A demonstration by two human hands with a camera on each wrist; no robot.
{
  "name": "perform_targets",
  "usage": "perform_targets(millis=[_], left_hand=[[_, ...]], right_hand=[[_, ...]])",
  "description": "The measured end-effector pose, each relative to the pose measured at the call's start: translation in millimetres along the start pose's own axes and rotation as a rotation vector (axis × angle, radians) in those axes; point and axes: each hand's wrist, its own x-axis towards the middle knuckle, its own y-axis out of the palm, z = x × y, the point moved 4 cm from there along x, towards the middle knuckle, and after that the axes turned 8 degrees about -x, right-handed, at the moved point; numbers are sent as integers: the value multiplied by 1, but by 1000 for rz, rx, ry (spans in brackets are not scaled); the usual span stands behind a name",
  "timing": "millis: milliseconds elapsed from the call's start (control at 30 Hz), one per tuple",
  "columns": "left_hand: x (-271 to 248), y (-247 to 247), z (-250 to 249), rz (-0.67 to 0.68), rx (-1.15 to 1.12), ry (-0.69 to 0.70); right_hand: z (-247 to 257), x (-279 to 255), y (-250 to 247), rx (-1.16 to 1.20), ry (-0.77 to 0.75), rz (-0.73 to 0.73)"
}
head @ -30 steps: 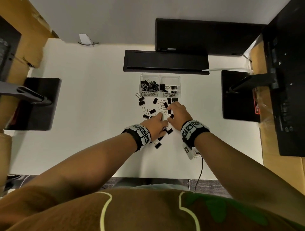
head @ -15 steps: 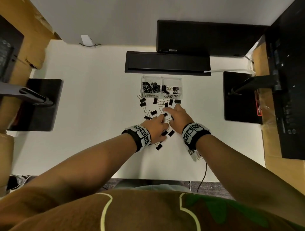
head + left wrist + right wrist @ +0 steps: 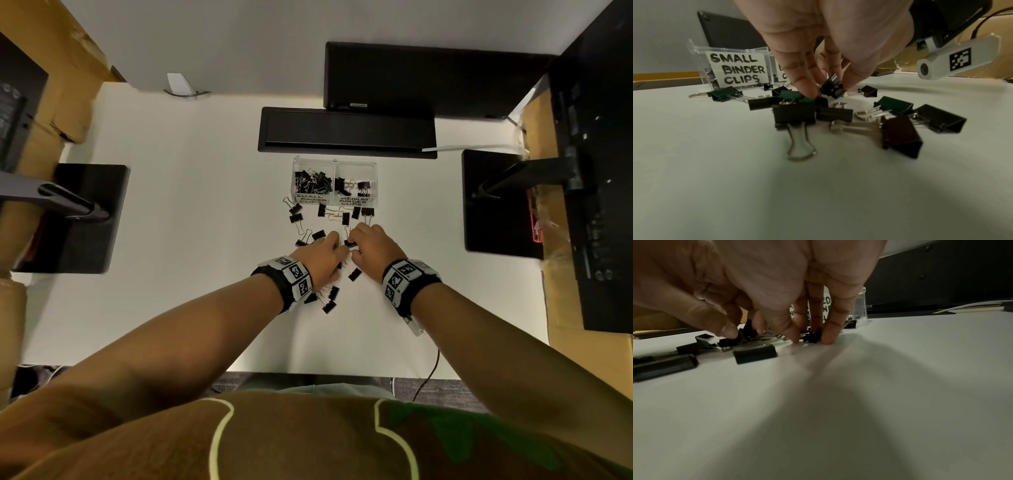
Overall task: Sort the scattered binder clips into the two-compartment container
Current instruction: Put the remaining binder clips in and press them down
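Note:
Several black binder clips (image 3: 318, 235) lie scattered on the white desk in front of a clear two-compartment container (image 3: 354, 201). Its left half is labelled small binder clips (image 3: 736, 69) and its right half medium, and both hold clips. My left hand (image 3: 830, 90) pinches a small black clip (image 3: 833, 91) between thumb and fingers just above the pile. My right hand (image 3: 742, 334) pinches another small clip (image 3: 746, 335) between thumb and forefinger, while its other fingertips (image 3: 828, 339) touch the desk. In the head view both hands (image 3: 322, 257) (image 3: 370, 246) sit side by side over the pile.
A black bar-shaped unit (image 3: 346, 132) lies right behind the container, with a monitor (image 3: 435, 78) beyond it. Black stand bases (image 3: 85, 219) (image 3: 500, 202) flank the desk, and cardboard boxes (image 3: 582, 359) line both sides. More clips (image 3: 329, 305) lie beneath my left wrist.
Both hands stayed over the pile. My right fingers, stretched forward a second ago, have drawn in and closed on a clip. My left fingers have closed on one too.

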Motion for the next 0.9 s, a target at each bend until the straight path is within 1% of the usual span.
perform_targets(millis=[133, 200, 367, 500, 600, 700, 767, 833, 900], left_hand=[[0, -2, 2, -8, -27, -27], [2, -5, 4, -42, -90, -50], [14, -46, 0, -253, -321, -93], [40, -84, 4, -361, -417, -153], [60, -100, 9, -387, -441, -171], [71, -107, 12, -380, -423, -182], [73, -107, 15, -371, -416, -193], [69, -105, 16, -380, -398, -196], [62, -101, 17, -395, -391, -188]], right_hand=[[-1, -2, 2, 23, 18, -19], [-3, -4, 3, 44, 37, -27], [-10, -11, 4, 142, 67, -52], [-19, -19, 1, 237, 156, -92], [-25, -24, -6, 333, 216, -111], [-32, -25, -21, 515, 303, -221], [-37, -22, -34, 656, 362, -308], [-39, -13, -49, 766, 396, -343], [-38, 1, -65, 786, 388, -371]])
